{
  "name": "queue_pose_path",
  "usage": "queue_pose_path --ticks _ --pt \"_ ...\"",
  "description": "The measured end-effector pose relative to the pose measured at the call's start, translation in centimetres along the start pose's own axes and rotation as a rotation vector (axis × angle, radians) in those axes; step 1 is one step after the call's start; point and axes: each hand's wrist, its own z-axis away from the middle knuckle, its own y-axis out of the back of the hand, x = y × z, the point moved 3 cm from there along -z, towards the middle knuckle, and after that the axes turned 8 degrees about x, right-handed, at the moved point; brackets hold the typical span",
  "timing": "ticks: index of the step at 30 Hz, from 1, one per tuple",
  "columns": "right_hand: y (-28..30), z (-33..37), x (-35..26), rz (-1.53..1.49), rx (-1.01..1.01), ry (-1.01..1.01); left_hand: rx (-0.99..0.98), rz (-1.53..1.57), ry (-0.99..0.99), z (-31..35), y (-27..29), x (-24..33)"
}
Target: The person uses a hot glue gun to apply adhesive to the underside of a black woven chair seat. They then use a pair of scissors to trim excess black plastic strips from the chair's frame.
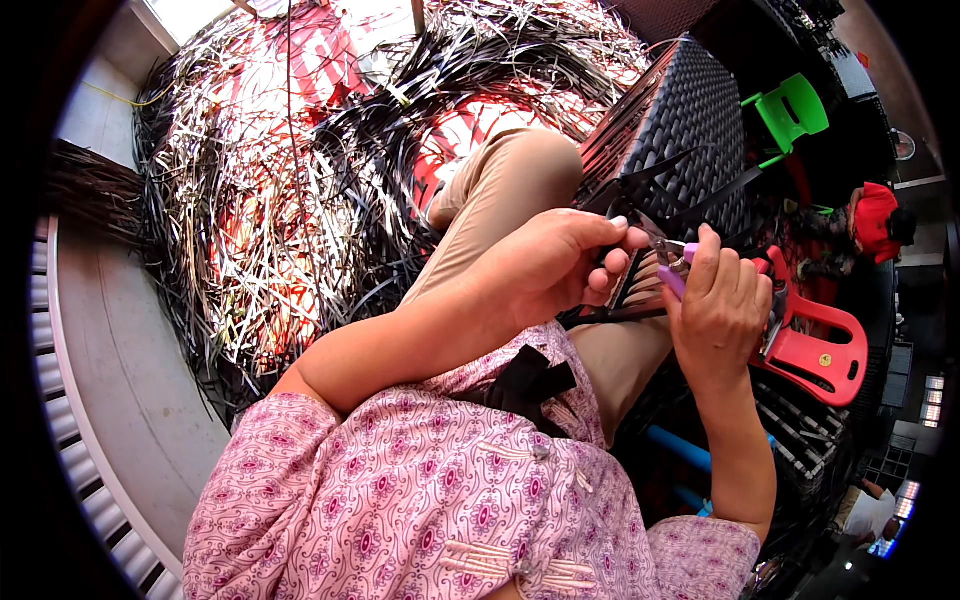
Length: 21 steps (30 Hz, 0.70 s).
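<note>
My right hand (722,310) is closed around pliers (672,282) with purple handles, their metal jaws pointing left toward my other hand. The thumb and fingers of my left hand (575,262) pinch a dark flat strip (632,188) close to the jaws. Whether the jaws touch the strip is too small to tell. Just beyond both hands stands a dark grey woven wicker piece (690,115), with loose strips sticking out of its near side. Below my hands, part of its frame lies over my lap.
A large tangled heap of dark strips (250,220) spreads over the floor at left and ahead. A red plastic chair (842,345) is at my right, a green chair (790,108) farther off. Another person in red (874,222) is at the far right.
</note>
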Motion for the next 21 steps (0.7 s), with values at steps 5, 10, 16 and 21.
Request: queue_pose_path --ticks 5,10,16,21 --pt "-0.6 -0.5 -0.4 0.041 0.085 0.044 0.020 0.028 0.018 0.2 -0.4 -0.1" --pt "-1.6 -1.0 -0.1 0.093 0.110 0.070 0.023 0.052 0.011 0.4 -0.7 -0.2" --pt "-1.7 0.1 0.0 0.019 0.011 0.000 -0.048 0.108 0.028 0.6 -0.5 -0.3" --pt "-2.2 -0.7 -0.1 0.055 0.144 0.061 -0.035 0.064 0.005 0.6 -0.7 -0.4"
